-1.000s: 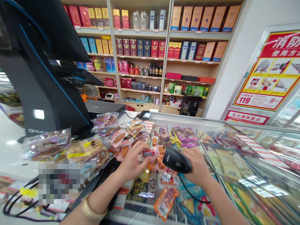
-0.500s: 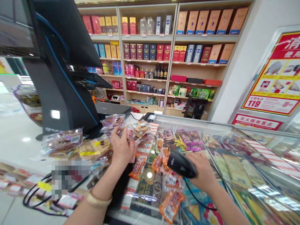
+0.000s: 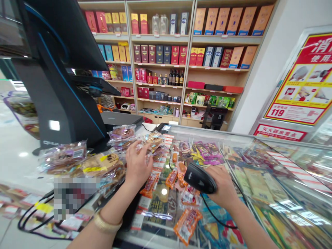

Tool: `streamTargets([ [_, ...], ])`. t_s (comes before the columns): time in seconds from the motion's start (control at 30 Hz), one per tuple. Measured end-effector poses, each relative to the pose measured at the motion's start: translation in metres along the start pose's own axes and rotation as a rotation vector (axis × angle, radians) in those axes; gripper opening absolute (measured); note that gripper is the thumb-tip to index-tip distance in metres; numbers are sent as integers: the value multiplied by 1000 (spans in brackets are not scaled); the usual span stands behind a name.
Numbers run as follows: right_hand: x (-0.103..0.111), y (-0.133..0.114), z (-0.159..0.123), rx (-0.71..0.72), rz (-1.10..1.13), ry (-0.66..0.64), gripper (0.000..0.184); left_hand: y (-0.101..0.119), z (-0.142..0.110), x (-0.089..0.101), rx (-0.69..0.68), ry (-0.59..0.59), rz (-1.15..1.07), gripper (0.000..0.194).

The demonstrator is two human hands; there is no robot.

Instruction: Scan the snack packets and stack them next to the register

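Note:
My right hand [image 3: 223,185] is wrapped round a black handheld barcode scanner [image 3: 199,178], its head turned left above the glass counter. Beneath and beside the scanner lie orange snack packets [image 3: 188,226], a few with sausage-like pieces showing. My left hand [image 3: 138,164], with a pale bangle at the wrist, reaches over clear-wrapped baked goods [image 3: 155,141]. Its fingers are apart, and I see nothing held in them; the fingertips partly cover the wrapped packs. Left of this hand sits a flat pack with a yellow label [image 3: 100,164].
A dark point-of-sale screen stand [image 3: 64,93] rises at the left. Packs in purple-printed wrap [image 3: 64,155] lie at its base. The scanner's cable [image 3: 215,219] loops over the glass counter [image 3: 155,230], which has packaged goods below. Shelves of boxes [image 3: 159,55] stand behind.
The view has shifted slightly. My left hand's fingers have spread, and the reddish packet visible beside them earlier no longer shows there. The right hand keeps the barcode scanner in nearly the same place.

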State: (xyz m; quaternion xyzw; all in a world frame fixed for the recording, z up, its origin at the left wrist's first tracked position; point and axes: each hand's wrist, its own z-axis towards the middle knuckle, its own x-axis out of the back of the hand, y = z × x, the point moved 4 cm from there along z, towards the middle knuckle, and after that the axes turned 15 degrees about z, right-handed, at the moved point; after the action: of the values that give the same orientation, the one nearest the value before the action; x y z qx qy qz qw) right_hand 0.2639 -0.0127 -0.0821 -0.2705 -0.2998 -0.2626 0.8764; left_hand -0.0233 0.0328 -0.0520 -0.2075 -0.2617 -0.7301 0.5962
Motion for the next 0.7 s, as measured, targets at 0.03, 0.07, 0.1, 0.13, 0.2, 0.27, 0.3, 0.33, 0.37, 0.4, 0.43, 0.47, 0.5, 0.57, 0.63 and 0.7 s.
streamTargets([
  [0.03, 0, 0, 0, 1, -1, 5, 23, 8, -4, -3, -65, -73, -69, 36],
  [0.07, 0, -1, 0, 2, -2, 7, 23, 18, -9, -7, -142, -182, -137, 35],
  [0.1, 1, -1, 1, 1, -4, 9, 22, 28, -16, -13, -225, -317, -196, 35],
  [0.13, 1, 0, 1, -2, -6, 10, 22, 37, -24, -18, -303, -455, -236, 37],
  [0.2, 1, 0, 1, -10, -9, 7, 23, 50, -38, -25, -406, -657, -256, 41],
  [0.27, 0, 1, 1, -16, -10, 2, 22, 56, -46, -28, -448, -732, -233, 43],
  [0.3, 0, 1, 1, -17, -8, 0, 21, 58, -48, -29, -452, -742, -217, 43],
  [0.33, 0, 1, 1, -17, -5, -3, 20, 58, -49, -29, -451, -746, -200, 42],
  [0.37, -1, 1, 1, -18, -1, -4, 19, 58, -49, -29, -449, -748, -185, 42],
  [0.4, -1, 1, 1, -19, 1, -5, 19, 58, -50, -29, -449, -750, -170, 41],
  [0.43, -1, 2, 1, -20, 1, -7, 19, 58, -50, -29, -449, -750, -157, 42],
  [0.47, -2, 2, 0, -20, 0, -10, 20, 58, -50, -30, -449, -750, -148, 43],
  [0.5, -2, 2, 0, -20, -2, -13, 20, 58, -50, -31, -446, -753, -140, 43],
  [0.57, -2, 2, 0, -19, -6, -17, 21, 57, -50, -33, -415, -770, -125, 44],
  [0.63, -2, 2, 0, -17, -6, -11, 20, 55, -49, -36, -349, -777, -134, 42],
  [0.7, -1, 2, 0, -15, -5, -3, 19, 53, -46, -37, -284, -744, -188, 38],
])
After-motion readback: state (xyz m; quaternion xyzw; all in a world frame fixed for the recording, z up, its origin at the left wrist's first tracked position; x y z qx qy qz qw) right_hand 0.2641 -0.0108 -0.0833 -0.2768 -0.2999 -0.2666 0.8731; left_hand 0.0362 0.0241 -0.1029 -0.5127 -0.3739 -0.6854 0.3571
